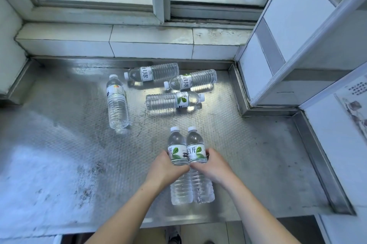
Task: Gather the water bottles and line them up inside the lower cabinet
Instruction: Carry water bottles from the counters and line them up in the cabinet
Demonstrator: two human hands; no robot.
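Two clear water bottles with white caps and green-leaf labels are side by side near the counter's front. My left hand point(165, 166) grips the left bottle point(176, 144) round its middle. My right hand point(211, 166) grips the right bottle point(195, 143) the same way. Several more bottles lie on their sides on the steel counter: one point(117, 102) at the left pointing away, one point(153, 72) at the back, one point(192, 79) to its right, one point(172, 100) in front of those. The lower cabinet is out of view.
The embossed steel counter point(69, 134) has a raised rim on the right point(321, 162) and a tiled ledge point(127, 41) under the window behind. A white tiled column point(278, 49) juts in at the back right. The floor shows below the counter's front edge.
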